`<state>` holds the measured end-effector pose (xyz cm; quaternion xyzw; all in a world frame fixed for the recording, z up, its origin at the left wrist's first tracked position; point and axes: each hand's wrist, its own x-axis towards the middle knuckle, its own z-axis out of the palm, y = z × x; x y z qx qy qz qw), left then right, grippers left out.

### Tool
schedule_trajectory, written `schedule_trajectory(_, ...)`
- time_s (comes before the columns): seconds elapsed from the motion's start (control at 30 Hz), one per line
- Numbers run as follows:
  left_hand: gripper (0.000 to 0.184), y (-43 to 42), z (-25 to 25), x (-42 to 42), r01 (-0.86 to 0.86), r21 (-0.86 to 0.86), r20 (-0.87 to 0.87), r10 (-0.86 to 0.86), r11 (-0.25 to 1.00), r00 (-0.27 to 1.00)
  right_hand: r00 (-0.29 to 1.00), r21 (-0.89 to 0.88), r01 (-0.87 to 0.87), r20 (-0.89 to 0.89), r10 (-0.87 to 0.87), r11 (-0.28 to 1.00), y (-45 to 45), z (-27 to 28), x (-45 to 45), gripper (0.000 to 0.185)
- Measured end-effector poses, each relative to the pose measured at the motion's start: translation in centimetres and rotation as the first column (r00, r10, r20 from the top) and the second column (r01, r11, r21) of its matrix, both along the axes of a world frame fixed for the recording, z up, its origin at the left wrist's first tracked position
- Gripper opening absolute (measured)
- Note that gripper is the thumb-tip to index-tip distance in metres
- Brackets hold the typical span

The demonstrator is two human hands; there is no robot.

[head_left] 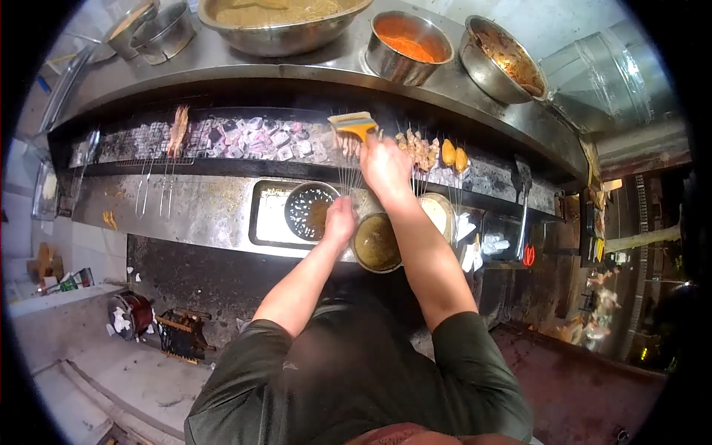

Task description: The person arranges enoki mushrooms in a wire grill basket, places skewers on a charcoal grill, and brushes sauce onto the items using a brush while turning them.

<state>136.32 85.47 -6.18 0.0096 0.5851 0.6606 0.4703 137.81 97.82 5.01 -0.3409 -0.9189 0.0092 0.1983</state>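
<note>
My right hand (386, 167) is closed round the yellow handle of a flat basting brush (354, 124). The bristles lie over the meat of a bunch of skewers (351, 174) on the charcoal grill. Nearer to me, my left hand (341, 221) grips the lower ends of those skewers. Right of the brush, more meat skewers (419, 152) and two yellow-brown pieces on skewers (455, 157) rest over the coals. A pot of dark liquid (308, 211) sits just left of my left hand. Below my right wrist is a pot of brownish sauce (377, 243).
Glowing coals (267, 139) fill the grill's middle. One browned skewered item (178, 132) lies on a wire grate at left. On the back shelf stand a large basin (278, 37), a pot of red seasoning (409, 48) and a stained bowl (504, 59). Tongs (525, 200) lie at right.
</note>
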Motion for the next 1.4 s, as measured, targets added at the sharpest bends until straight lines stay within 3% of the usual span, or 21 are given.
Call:
schedule_trajectory(0.07, 0.022, -0.1, -0.8, 0.0, 0.02, -0.01, 0.009, -0.02, 1.0, 1.0, 0.988, -0.049, -0.032, 0.149, 0.039, 0.998, 0.9, -1.7, -1.0, 0.018)
schedule_trajectory(0.17, 0.021, 0.2, -1.9, -0.2, 0.026, -0.022, -0.026, -0.026, 0.999, 0.999, 0.995, -0.069, -0.022, 0.093, 0.028, 0.997, -0.6, 1.3, -0.7, 0.019)
schedule_trajectory(0.27, 0.023, 0.7, -5.4, 0.1, 0.054, -0.023, -0.225, -0.057, 0.998, 0.973, 0.971, -0.107, 0.004, 0.238, 0.022, 0.994, -1.5, -0.8, 0.7, 0.017)
schedule_trajectory(0.3, 0.024, 0.4, -3.0, -0.1, 0.051, -0.008, -0.072, -0.051, 0.999, 0.996, 0.993, -0.058, -0.008, 0.119, 0.015, 0.998, -2.2, -0.4, 1.6, 0.017)
schedule_trajectory(0.33, 0.022, 0.5, -2.5, -0.2, 0.033, 0.02, -0.039, -0.032, 0.999, 0.999, 1.0, -0.003, -0.021, 0.0, 0.021, 1.0, -2.9, 0.0, 2.5, 0.018)
schedule_trajectory(0.43, 0.019, 0.1, -0.3, -0.4, 0.014, 0.046, 0.027, -0.015, 0.999, 1.0, 0.991, 0.014, 0.13, -0.001, -0.13, 0.991, -4.6, 0.1, 5.0, 0.02)
schedule_trajectory(0.53, 0.019, 0.5, -1.4, -0.2, 0.007, 0.078, 0.063, -0.012, 0.997, 0.998, 0.978, -0.068, 0.095, -0.178, -0.106, 0.993, -3.9, -0.5, 7.5, 0.023)
schedule_trajectory(0.63, 0.023, 0.1, -1.1, -0.6, 0.082, 0.108, 0.038, -0.087, 0.991, 0.996, 0.934, -0.299, 0.306, -0.091, -0.346, 0.904, -2.8, 3.2, 11.2, 0.022)
schedule_trajectory(0.7, 0.022, 0.0, -0.7, -1.1, 0.12, 0.059, 0.064, -0.124, 0.991, 0.99, 0.916, -0.3, 0.309, -0.162, -0.368, 0.902, -0.9, 4.1, 14.6, 0.025)
schedule_trajectory(0.73, 0.023, -0.3, -0.7, -1.0, 0.095, -0.041, -0.227, -0.101, 0.995, 0.969, 0.913, -0.244, 0.361, -0.106, -0.395, 0.9, 0.0, 4.5, 16.1, 0.026)
schedule_trajectory(0.8, 0.03, -0.7, -0.2, -0.5, -0.035, -0.199, -0.726, -0.123, 0.979, 0.677, 0.909, -0.189, 0.391, -0.074, -0.41, 0.901, 1.7, 4.9, 18.6, 0.027)
schedule_trajectory(0.83, 0.041, -1.0, 1.1, -0.6, -0.062, -0.2, -0.731, -0.107, 0.978, 0.674, 0.917, -0.143, 0.372, -0.096, -0.387, 0.917, 2.6, 4.4, 19.6, 0.026)
schedule_trajectory(0.87, 0.036, -1.4, 0.5, -0.1, -0.194, -0.064, -0.951, -0.001, 0.979, 0.309, 0.926, -0.099, 0.351, -0.115, -0.361, 0.931, 3.6, 3.7, 20.7, 0.025)
schedule_trajectory(0.93, 0.035, -1.5, 3.8, 2.9, 0.018, -0.006, -0.957, -0.011, 1.0, 0.29, 0.947, -0.02, 0.283, -0.152, -0.283, 0.959, 5.3, 2.5, 22.1, 0.023)
schedule_trajectory(1.0, 0.05, 0.9, 3.9, 7.2, 0.155, -0.144, -0.784, -0.208, 0.977, 0.585, 0.966, 0.059, 0.191, -0.188, -0.177, 0.98, 6.2, 1.4, 22.0, 0.02)
schedule_trajectory(1.1, 0.07, 6.8, 1.1, 10.7, 0.198, -0.404, -0.575, -0.417, 0.893, 0.704, 0.984, 0.022, 0.073, -0.165, -0.068, 0.997, 6.4, 1.5, 20.4, 0.016)
schedule_trajectory(1.13, 0.075, 8.5, 1.2, 11.4, 0.219, -0.431, -0.486, -0.43, 0.875, 0.761, 0.995, 0.019, 0.095, 0.041, -0.096, 0.995, 6.2, 0.5, 19.6, 0.014)
schedule_trajectory(1.2, 0.067, 10.3, 1.6, 12.3, 0.189, -0.459, -0.477, -0.421, 0.868, 0.772, 0.992, -0.072, 0.003, 0.127, 0.007, 0.997, 6.3, -0.6, 18.8, 0.015)
schedule_trajectory(1.27, 0.062, 11.3, 2.8, 12.9, 0.158, -0.506, -0.447, -0.415, 0.848, 0.792, 0.996, -0.113, -0.016, 0.09, 0.026, 0.993, 7.4, 0.6, 19.0, 0.018)
schedule_trajectory(1.3, 0.053, 11.3, 2.3, 13.2, 0.105, -0.514, -0.523, -0.408, 0.851, 0.748, 0.997, -0.137, -0.027, 0.075, 0.037, 0.99, 7.6, 1.4, 18.9, 0.019)
schedule_trajectory(1.4, 0.047, 11.7, 1.3, 13.2, 0.069, -0.54, -0.559, -0.419, 0.839, 0.716, 1.0, -0.053, -0.018, -0.01, 0.018, 0.998, 8.8, 1.8, 17.1, 0.021)
